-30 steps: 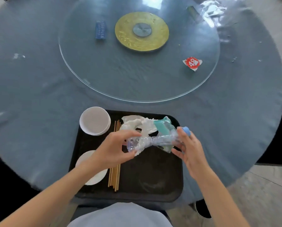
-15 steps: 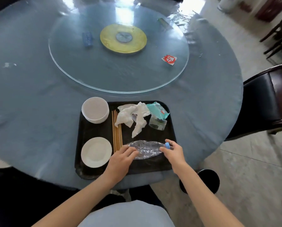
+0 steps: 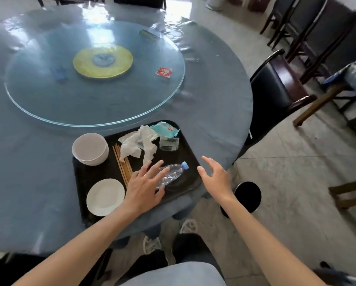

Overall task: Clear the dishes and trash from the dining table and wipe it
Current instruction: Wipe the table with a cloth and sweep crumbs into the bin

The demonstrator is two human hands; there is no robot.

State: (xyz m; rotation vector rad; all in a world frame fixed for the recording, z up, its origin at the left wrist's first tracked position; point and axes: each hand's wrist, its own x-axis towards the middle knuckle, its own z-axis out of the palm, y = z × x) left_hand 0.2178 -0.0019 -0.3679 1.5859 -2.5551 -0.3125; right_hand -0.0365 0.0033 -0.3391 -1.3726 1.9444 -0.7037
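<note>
A black tray sits at the desk edge, lower centre of the frame. On it: stacked white bowls upper left, a white plate lower left, chopsticks, crumpled tissue, a teal packet, and a crushed clear bottle lying on its side.

tray at table near edge; on it bowls behind plate, chopsticks right.
</note>
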